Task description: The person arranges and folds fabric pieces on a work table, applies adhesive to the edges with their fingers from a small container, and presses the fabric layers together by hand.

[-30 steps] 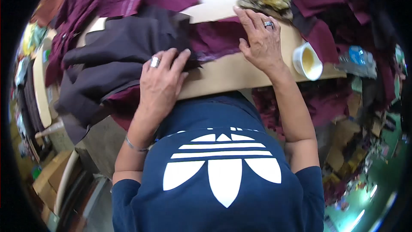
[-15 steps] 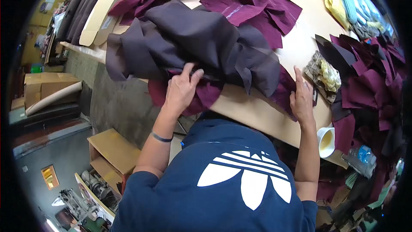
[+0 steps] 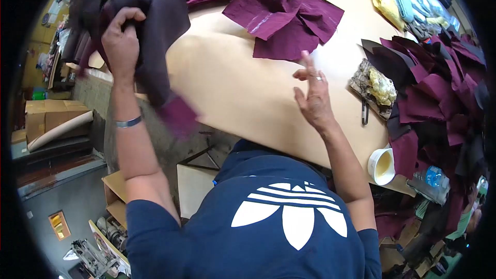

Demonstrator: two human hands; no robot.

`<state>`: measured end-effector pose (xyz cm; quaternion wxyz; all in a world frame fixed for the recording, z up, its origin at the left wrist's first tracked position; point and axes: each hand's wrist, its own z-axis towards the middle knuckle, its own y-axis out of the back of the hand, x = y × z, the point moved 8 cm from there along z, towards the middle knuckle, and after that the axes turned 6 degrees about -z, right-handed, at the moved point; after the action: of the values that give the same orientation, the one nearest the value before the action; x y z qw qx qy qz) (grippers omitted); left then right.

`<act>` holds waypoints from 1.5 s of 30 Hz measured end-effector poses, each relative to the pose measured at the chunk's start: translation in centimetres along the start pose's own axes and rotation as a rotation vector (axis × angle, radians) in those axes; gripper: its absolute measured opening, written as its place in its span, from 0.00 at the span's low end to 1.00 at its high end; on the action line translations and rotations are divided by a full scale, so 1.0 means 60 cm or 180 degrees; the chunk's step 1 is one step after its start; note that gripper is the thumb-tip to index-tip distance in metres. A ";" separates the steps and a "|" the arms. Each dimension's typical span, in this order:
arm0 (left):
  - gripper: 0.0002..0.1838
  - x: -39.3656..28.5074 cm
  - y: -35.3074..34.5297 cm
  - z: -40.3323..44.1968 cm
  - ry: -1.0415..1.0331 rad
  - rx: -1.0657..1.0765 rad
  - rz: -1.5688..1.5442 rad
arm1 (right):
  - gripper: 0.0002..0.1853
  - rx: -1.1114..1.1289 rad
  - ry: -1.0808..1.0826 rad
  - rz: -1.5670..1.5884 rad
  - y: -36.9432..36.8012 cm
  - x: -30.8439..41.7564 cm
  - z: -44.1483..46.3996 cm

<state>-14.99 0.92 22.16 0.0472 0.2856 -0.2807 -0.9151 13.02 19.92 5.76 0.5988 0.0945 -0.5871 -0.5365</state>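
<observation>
Changes against the earlier frames: dark cloth point(image 3: 163, 26), formerly spread over the middle of the table point(image 3: 243, 93), now raised at the table's left end; blurred maroon cloth point(image 3: 177, 116) hangs with it by the table's near edge. Table middle now uncovered. Right hand point(image 3: 314, 95) no longer rests at the maroon edge; it is raised over the table's right half.

Hands, two. Left hand point(image 3: 123, 46): fingers curled tight about a fold of the dark cloth. Right hand: fingers loosely spread, nothing gripped; one ring.

Maroon cloth heap point(image 3: 279, 13), one, table's far side; layers uncountable.

Rough block point(image 3: 373, 89), one, table's right side, yellowish lump on top; black-handled item point(image 3: 365, 113), one, projecting beside it.

White cup point(image 3: 381, 166), one, table's near right corner, yellowish contents.

Scrap pile point(image 3: 434, 88), one, maroon and dark, along the table's right edge; pieces uncountable.

Plastic bottle point(image 3: 436, 178), one, just beyond the table's near right corner.
</observation>
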 end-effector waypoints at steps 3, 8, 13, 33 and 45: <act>0.09 -0.105 -0.025 0.027 -0.0496 0.1126 -0.0658 | 0.42 -0.0383 -0.0762 0.0821 0.043 -0.081 -0.009; 0.08 -0.204 -0.052 0.015 -0.1139 0.2780 -0.0338 | 0.36 -0.2409 -0.1261 0.2587 0.154 -0.196 -0.069; 0.03 -0.065 -0.166 -0.064 -0.0905 0.3905 0.0445 | 0.36 -0.2753 -0.1435 0.2895 0.158 -0.219 -0.126; 0.06 0.048 -0.180 -0.021 -0.2528 0.2434 0.2109 | 0.45 -0.0186 -0.2133 0.1532 -0.031 -0.156 -0.004; 0.16 -0.085 -0.306 -0.294 -0.1521 0.3744 0.0345 | 0.46 -0.0602 -0.0401 -0.0409 -0.025 -0.063 -0.016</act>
<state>0.29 8.98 2.81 -0.1352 0.0372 -0.7532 -0.6427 13.99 21.66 2.11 0.5315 0.0412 -0.5631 -0.6315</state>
